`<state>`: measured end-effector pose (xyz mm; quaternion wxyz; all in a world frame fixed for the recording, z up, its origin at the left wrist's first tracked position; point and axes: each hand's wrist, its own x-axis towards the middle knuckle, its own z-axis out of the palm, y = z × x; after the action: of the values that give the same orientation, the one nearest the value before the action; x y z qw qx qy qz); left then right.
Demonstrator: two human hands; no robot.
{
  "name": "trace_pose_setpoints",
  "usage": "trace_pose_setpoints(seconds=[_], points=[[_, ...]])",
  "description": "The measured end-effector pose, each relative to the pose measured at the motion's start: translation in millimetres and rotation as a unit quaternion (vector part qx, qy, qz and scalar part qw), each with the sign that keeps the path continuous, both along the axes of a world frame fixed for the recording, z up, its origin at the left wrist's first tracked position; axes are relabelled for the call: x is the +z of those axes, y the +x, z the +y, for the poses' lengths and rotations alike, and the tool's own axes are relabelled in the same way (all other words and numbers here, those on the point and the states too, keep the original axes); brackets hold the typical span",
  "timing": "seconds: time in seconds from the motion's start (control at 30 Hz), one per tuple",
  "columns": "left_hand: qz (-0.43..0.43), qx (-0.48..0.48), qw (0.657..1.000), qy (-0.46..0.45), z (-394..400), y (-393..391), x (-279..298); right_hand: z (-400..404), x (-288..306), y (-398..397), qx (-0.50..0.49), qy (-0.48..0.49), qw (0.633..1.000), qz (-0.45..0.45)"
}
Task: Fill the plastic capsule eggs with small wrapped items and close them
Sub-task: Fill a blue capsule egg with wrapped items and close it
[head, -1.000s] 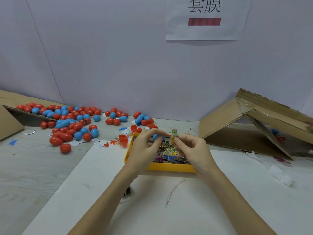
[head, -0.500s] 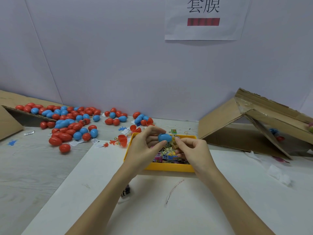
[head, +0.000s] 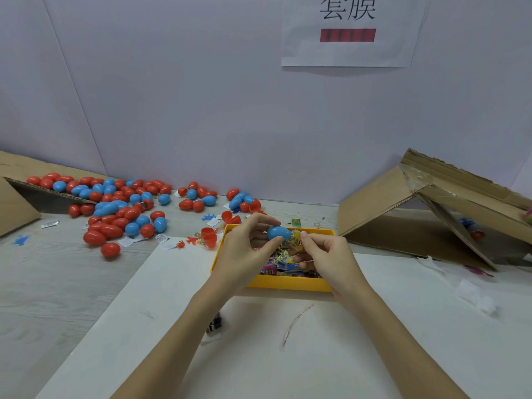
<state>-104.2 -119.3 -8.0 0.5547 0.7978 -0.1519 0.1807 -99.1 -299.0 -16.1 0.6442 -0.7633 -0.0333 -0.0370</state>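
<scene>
Head view shows both bare forearms reaching forward over a white sheet point(head: 374, 326) to a shallow yellow plastic tray point(head: 288, 284); the left hand point(head: 244, 251) pinches a closed blue plastic capsule egg point(head: 278, 233) between thumb and curled fingers, just above the tray's far half; the right hand point(head: 325, 254), touching close beside it, has its fingers curled round a small yellow wrapped packet point(head: 296, 241), whose print is too small to read; the two hands cover much of the tray, so only a strip of the heap of small colourful wrapped items point(head: 280, 262) shows between and below them, and no brand on them can be made out. Far to the left of the left hand lies a scatter of red and blue plastic eggs point(head: 121, 208), some spilling from a flattened cardboard flap point(head: 17, 208) that the frame edge cuts off; just left of that hand lie a few open red egg halves point(head: 208, 236). To the right of the right hand stands a tipped brown cardboard box point(head: 417, 214), its inside dim and its contents blurred. On the wall beyond the hands hangs a white paper sign point(head: 348, 53) printed with the characters 套膜, cut off at the top, over a dark red bar; a small dark object under the left forearm is mostly hidden.
</scene>
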Motion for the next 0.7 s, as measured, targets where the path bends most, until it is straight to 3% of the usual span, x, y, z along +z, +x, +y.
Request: trace_pose_setpoints(seconds=[0.27,0.4,0.7], points=[[-0.006,-0.004,0.999,0.033,-0.6,-1.6,-0.3,3.5,-0.4,-3.2,0.017,-0.079,0.996,-0.024],[0.012,-0.026,0.999,0.024,-1.3,-3.0,0.1,2.0,1.7,-4.8,0.033,-0.012,0.999,-0.032],[0.06,-0.031,0.997,-0.049,-2.1,-3.4,1.1,8.1,1.3,-8.0,-0.014,0.017,0.993,-0.115]])
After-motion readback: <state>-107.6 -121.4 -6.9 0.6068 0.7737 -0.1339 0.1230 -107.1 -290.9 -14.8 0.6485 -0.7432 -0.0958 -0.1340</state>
